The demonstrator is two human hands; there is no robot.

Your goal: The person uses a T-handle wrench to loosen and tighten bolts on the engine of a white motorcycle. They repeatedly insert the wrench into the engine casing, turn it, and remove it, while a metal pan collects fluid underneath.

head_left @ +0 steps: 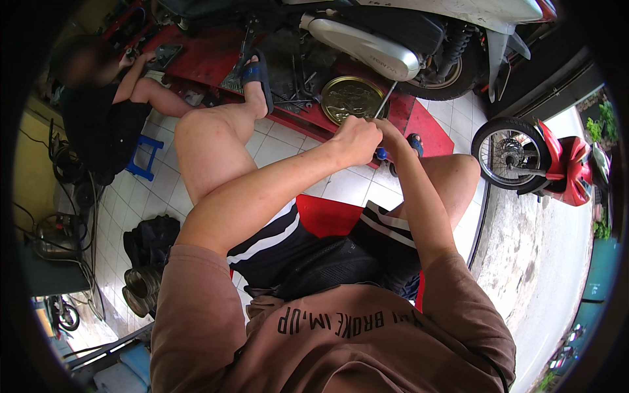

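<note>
My left hand (357, 139) is closed, its fingers curled, right against my right hand (392, 137). Both are wrapped about the lower end of a thin metal rod (385, 99), whose grip is hidden by my fingers. From there the rod slants up toward the underside of a silver engine cover (367, 49) on a scooter. Whether its tip touches the scooter cannot be made out. Just beyond my hands, a round gold-coloured tray (352, 98) with dark, shiny contents sits on the red work platform (426, 131).
Several wrenches (303, 82) lie on the platform left of the tray. A person (98, 118) sits at the far left near a blue stool (145, 157). A red motorcycle (567, 167) stands at the right by the road. A black bag (151, 242) rests on the tiled floor.
</note>
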